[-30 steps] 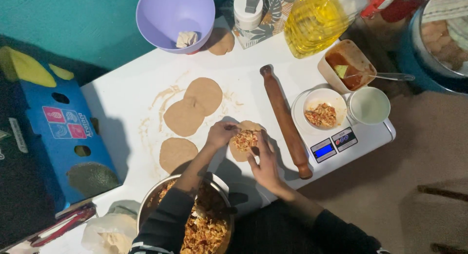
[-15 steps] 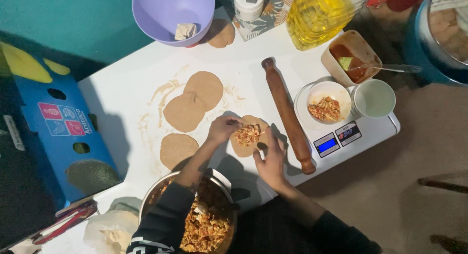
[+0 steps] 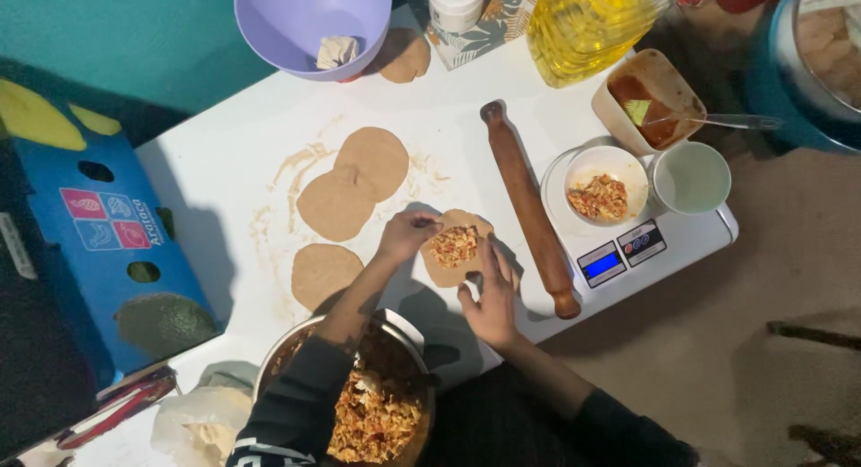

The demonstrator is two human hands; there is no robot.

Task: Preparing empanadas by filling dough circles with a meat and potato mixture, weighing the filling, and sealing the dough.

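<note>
— Hands first: where are they, and what do they touch?

— Both sit on one dough round (image 3: 457, 249) with a heap of orange filling in its middle, lying on the white bench (image 3: 224, 162) just left of the wooden rolling pin (image 3: 529, 220). The left hand (image 3: 405, 235) pinches the round's upper left edge between curled fingertips. The right hand (image 3: 489, 296) lies at the lower right edge, fingers loosely spread and laid flat against the rim.

— Is either hand holding anything else?

— No, only that round.

— What lies about it?

— Three bare dough rounds (image 3: 339, 202) lie to the left, two of them overlapping. A metal bowl of filling (image 3: 372, 413) stands near the person's body, under the left forearm. Right of the rolling pin a kitchen scale (image 3: 628, 247) carries a small white bowl (image 3: 605, 184) with some filling. A purple bowl (image 3: 309, 23) stands at the far edge.
</note>
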